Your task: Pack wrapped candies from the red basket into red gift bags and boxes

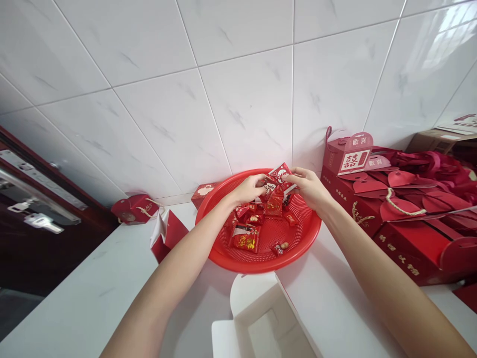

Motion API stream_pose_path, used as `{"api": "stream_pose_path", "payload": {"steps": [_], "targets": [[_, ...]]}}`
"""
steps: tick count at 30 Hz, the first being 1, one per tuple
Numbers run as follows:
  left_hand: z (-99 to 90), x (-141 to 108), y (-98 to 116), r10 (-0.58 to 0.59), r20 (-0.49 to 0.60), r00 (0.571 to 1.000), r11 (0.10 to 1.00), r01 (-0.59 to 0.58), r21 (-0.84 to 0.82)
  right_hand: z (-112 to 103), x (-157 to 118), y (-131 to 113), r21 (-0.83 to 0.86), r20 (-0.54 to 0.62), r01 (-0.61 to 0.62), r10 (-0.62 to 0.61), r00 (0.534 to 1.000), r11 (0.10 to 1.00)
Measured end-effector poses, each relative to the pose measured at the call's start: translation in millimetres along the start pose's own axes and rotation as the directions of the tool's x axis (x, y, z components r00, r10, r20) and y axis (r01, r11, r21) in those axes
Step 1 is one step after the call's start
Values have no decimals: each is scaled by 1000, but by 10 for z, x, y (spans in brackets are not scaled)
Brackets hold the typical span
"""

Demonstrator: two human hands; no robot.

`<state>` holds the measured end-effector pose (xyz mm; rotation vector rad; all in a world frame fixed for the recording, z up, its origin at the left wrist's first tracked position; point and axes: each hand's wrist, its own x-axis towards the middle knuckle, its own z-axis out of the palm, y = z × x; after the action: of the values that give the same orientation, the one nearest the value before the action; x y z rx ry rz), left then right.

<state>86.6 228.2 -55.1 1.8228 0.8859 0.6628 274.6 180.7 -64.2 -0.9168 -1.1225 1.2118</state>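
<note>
A round red plastic basket [311,238] holds several red-wrapped candies and snack packets. Over its far part, my left hand [250,189] is closed on a small red packet [269,188] with white lettering. My right hand [307,186] pinches another red-and-white packet [280,172] at the basket's back right rim. The two packets are close together, partly overlapping. Below them lie a flat red packet [246,238] with gold writing and a small wrapped candy [278,247]. In front of the basket, a gift box [276,333] stands with its lid up, white inside.
Several red gift boxes [406,238] are stacked at the right, a small box [348,155] on top. On the left are a red paper bag [169,233], a small red box [134,209] and a door with keys [43,222]. A tiled wall [246,99] rises behind.
</note>
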Motion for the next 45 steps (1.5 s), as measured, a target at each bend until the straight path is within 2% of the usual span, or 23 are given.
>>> {"api": "stream_pose_path", "payload": {"steps": [3, 7, 9, 10, 11, 12, 14, 15, 16, 17, 18, 20, 21, 22, 23, 25, 26, 29, 33, 36, 38, 41, 45], "targets": [[5, -7, 9, -8, 3, 1000, 999, 7, 47, 3, 0, -4, 6, -4, -13, 13, 1000, 1000], [-11, -14, 42, -49, 7, 999, 972, 46, 229, 5, 3, -2, 20, -8, -6, 6, 1000, 1000], [14, -31, 54, -131, 108, 985, 954, 96, 285, 5, 3, 0, 14, -10, -2, 2, 1000, 1000], [49, -47, 54, -200, 207, 958, 949, 136, 285, 5, 1, 1, 11, -12, -2, 2, 1000, 1000], [100, -66, 49, -278, 340, 898, 942, 186, 279, 5, -1, 2, 9, -15, -4, 4, 1000, 1000], [165, -87, 38, -357, 484, 799, 927, 243, 284, 6, -4, 2, 7, -16, -6, 6, 1000, 1000], [317, -129, 9, -487, 689, 538, 873, 337, 353, 8, -9, 1, -2, -11, -4, 4, 1000, 1000], [387, -144, -3, -535, 717, 447, 841, 359, 404, 10, -11, 1, -8, -4, 0, 0, 1000, 1000], [441, -150, -9, -567, 711, 417, 820, 365, 441, 11, -12, 0, -13, 2, 4, -4, 1000, 1000], [472, -147, -7, -580, 670, 462, 814, 355, 460, 12, -11, 0, -17, 4, 5, -5, 1000, 1000], [475, -135, 3, -566, 600, 565, 822, 333, 462, 13, -9, 0, -17, 3, 6, -6, 1000, 1000], [402, -89, 39, -452, 378, 808, 849, 259, 461, 11, 0, 2, -8, -9, -2, 2, 1000, 1000], [335, -62, 58, -369, 246, 896, 858, 226, 462, 10, 4, 3, -1, -15, -5, 5, 1000, 1000], [261, -36, 72, -292, 119, 949, 864, 208, 459, 8, 9, 3, 5, -19, -5, 5, 1000, 1000], [186, -15, 77, -229, 10, 973, 872, 201, 446, 7, 12, 4, 11, -21, -3, 3, 1000, 1000], [69, 11, 56, -146, -124, 981, 888, 185, 421, 6, 18, 3, 15, -29, 3, -2, 1000, 1000], [35, 16, 33, -119, -145, 982, 893, 169, 417, 7, 20, 3, 17, -34, 5, -4, 999, 1000], [30, 22, -39, -84, -69, 994, 897, 106, 430, 7, 23, 2, 26, -47, 5, -4, 999, 1000], [107, 30, -38, -215, 75, 974, 815, 137, 563, 1, 24, 9, 23, -48, 5, -4, 999, 1000], [124, 16, 22, -280, 37, 959, 708, 180, 682, -4, 23, 14, 7, -49, 6, -5, 999, 1000], [112, -2, 53, -270, 6, 963, 687, 189, 702, -4, 20, 13, -2, -42, 10, -10, 999, 1000], [79, -22, 52, -241, 1, 971, 753, 186, 631, 1, 12, 7, -4, -28, 14, -14, 999, 1000], [36, -7, -24, -169, 40, 985, 933, 147, 327, 6, 9, 8, 5, -28, 11, -11, 1000, 1000]]}}
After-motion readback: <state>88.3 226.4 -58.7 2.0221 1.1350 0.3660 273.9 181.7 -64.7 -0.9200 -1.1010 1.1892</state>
